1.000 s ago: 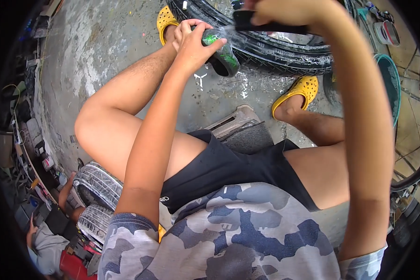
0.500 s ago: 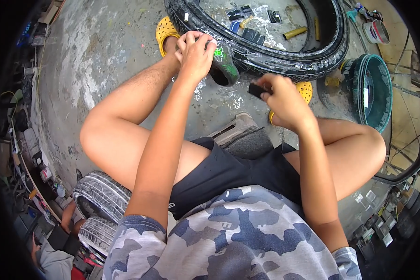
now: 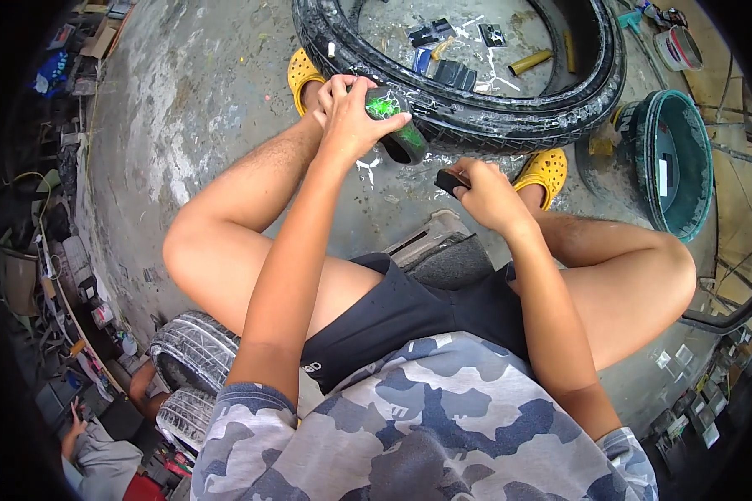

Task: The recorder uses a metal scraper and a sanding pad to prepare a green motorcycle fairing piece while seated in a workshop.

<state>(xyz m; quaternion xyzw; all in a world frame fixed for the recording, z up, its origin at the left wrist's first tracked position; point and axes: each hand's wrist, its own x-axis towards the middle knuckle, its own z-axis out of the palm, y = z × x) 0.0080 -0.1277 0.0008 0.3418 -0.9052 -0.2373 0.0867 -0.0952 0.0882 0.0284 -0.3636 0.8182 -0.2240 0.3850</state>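
My left hand (image 3: 348, 121) grips a black rubber tube (image 3: 408, 144) with bright green patches. Its fingers curl over the far side and the thumb stretches across the green. The tube's near end looks open and hollow, beside the wall of a large black tire (image 3: 493, 113) lying flat on the floor. Just right of the tube and apart from it, my right hand (image 3: 486, 194) pinches a small dark block (image 3: 451, 182) between thumb and fingers. What exactly the block is cannot be made out.
Inside the tire lie small dark packets (image 3: 454, 75) and a brass-coloured cylinder (image 3: 530, 63). A green tub (image 3: 685, 167) and a white bucket (image 3: 678, 48) stand right. A dark grey box (image 3: 447, 263) sits between my legs. Whitened tires (image 3: 194, 351) and another person's arm (image 3: 75, 426) are at lower left.
My right hand has moved slightly left and down with the dark block. The left thumb has spread out over the green patch. The view has shifted a little.
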